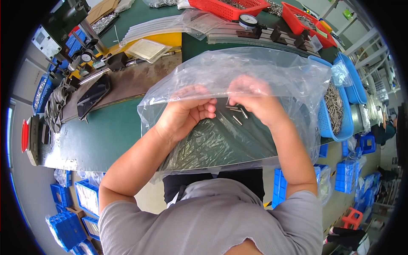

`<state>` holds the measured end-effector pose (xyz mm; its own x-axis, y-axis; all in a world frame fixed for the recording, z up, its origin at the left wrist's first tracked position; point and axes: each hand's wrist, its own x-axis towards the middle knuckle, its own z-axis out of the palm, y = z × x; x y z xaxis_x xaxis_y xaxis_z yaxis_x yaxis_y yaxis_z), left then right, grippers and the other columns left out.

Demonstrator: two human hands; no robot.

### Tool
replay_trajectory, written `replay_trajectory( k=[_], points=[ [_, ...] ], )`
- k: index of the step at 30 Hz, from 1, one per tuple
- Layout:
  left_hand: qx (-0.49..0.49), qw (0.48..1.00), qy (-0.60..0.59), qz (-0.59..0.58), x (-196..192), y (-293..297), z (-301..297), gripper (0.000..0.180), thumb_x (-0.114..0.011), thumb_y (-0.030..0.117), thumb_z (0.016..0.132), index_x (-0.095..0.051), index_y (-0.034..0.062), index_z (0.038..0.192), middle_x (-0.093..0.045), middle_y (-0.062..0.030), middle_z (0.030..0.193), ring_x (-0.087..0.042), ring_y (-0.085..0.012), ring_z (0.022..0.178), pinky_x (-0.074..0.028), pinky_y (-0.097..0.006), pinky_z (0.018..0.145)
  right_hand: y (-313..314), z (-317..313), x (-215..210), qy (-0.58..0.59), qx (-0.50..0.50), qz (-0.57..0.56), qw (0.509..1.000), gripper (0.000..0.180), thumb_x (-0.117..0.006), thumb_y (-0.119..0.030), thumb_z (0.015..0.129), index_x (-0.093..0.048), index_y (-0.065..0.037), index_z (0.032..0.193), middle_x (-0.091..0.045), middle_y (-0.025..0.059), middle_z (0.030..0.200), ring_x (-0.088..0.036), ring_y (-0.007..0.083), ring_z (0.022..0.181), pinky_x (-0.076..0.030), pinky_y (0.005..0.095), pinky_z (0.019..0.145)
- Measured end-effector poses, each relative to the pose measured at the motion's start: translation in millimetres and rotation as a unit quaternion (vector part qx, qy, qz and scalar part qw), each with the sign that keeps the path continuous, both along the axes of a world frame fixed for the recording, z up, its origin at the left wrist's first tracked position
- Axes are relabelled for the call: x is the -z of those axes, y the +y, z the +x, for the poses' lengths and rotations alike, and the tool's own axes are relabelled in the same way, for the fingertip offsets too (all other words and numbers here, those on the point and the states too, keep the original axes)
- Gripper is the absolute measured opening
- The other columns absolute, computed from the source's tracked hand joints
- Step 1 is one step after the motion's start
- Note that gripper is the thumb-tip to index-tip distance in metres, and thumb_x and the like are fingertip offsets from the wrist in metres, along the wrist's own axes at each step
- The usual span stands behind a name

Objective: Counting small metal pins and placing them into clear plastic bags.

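Observation:
A large clear plastic bag (255, 59) lies spread over the green table, its mouth toward me. Both my hands reach inside it, partly veiled by the film. My left hand (189, 111) is cupped with its fingers loosely curled, and nothing shows in it. Opposite, my right hand (255, 100) points its fingertips down, pinched together; what they hold, if anything, is blurred by the film. Between the hands, nearest the right one, lie several small metal pins (237, 120).
At right, a blue basket (345, 127) holds many metal pins. Red baskets (221, 10) and a dial gauge (248, 20) stand along the back. On the left are a gauge stand (91, 32), a black phone-like slab (94, 94) and grey cloth (56, 106).

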<state>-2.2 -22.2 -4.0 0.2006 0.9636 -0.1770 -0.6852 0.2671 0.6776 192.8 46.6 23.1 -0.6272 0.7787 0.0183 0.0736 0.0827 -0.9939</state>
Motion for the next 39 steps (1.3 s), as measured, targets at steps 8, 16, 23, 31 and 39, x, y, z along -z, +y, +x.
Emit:
replay_trajectory(
  k=[8, 16, 23, 31, 39],
  points=[
    [0.013, 1.000, 0.018, -0.011, -4, -1, 3, 0.011, -0.055, 0.002, 0.083, -0.053, -0.0021, 0.093, -0.060, -0.0130, 0.086, -0.060, -0.0190, 0.073, -0.051, -0.031, 0.069, -3, -1, -3, 0.138, 0.017, -0.234, 0.962, 0.017, -0.059, -0.007, 0.081, -0.052, -0.003, 0.096, -0.057, 0.0081, 0.075, -0.034, 0.0020, 0.046, -0.023, 0.0169, 0.040],
    [0.021, 1.000, 0.017, -0.009, -6, -1, 4, 0.011, -0.053, 0.002, 0.084, -0.053, -0.0028, 0.094, -0.060, -0.0134, 0.088, -0.060, -0.0187, 0.075, -0.051, -0.031, 0.070, -9, -8, -5, 0.076, 0.019, -0.134, 0.988, 0.018, -0.059, -0.007, 0.081, -0.053, -0.004, 0.098, -0.060, 0.0116, 0.083, -0.034, 0.0010, 0.048, -0.024, 0.0156, 0.042],
    [0.026, 1.000, 0.008, -0.003, -4, 0, 2, 0.010, -0.054, 0.002, 0.084, -0.053, -0.0027, 0.093, -0.060, -0.0134, 0.087, -0.059, -0.0192, 0.075, -0.051, -0.032, 0.071, -8, -8, -4, 0.075, 0.053, -0.110, 0.990, 0.018, -0.061, -0.008, 0.081, -0.054, -0.005, 0.097, -0.060, 0.0078, 0.084, -0.038, 0.0007, 0.052, -0.026, 0.0149, 0.043],
    [0.023, 1.000, 0.007, 0.002, -2, -2, 1, 0.010, -0.054, 0.003, 0.085, -0.053, -0.0027, 0.093, -0.060, -0.0134, 0.087, -0.060, -0.0193, 0.075, -0.051, -0.032, 0.071, -6, -11, 6, 0.024, 0.056, 0.148, 0.987, 0.008, -0.061, -0.007, 0.080, -0.058, -0.003, 0.087, -0.056, -0.0004, 0.083, -0.052, 0.0060, 0.074, -0.041, 0.0199, 0.062],
    [0.016, 1.000, -0.005, -0.003, -4, -2, 2, 0.011, -0.054, 0.003, 0.085, -0.053, -0.0029, 0.094, -0.060, -0.0132, 0.086, -0.060, -0.0195, 0.075, -0.051, -0.032, 0.071, -17, -15, -2, 0.008, 0.020, 0.131, 0.991, 0.009, -0.063, -0.005, 0.079, -0.060, -0.002, 0.087, -0.058, 0.0016, 0.082, -0.055, 0.0096, 0.080, -0.043, 0.0248, 0.073]
  ],
)
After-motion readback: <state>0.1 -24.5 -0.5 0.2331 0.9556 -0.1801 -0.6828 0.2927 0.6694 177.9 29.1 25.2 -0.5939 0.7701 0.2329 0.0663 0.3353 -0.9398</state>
